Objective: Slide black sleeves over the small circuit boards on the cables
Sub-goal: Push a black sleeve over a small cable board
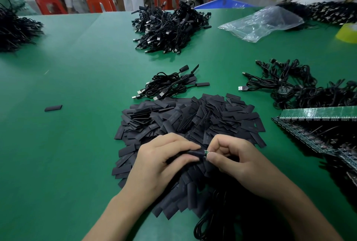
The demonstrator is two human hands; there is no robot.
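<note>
Sleeve [193,153] in left hand [160,163], board [206,152] in right hand [237,161].

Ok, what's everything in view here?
table: one, green, under everything
sleeve pile: one, black, near centre
stray sleeve: one, black, left of pile
small cable bundle: one, black, behind pile
large cable heap: one, black, far centre
right cable heap: one, black, right of pile
board strips: stack, green, right edge
plastic bag: one, clear, far right
stools: four, red-orange, beyond table
held sleeve: one, black, in left hand
circuit board: one, green, sticking from sleeve
left hand: grips held sleeve
right hand: pinches circuit board
</note>
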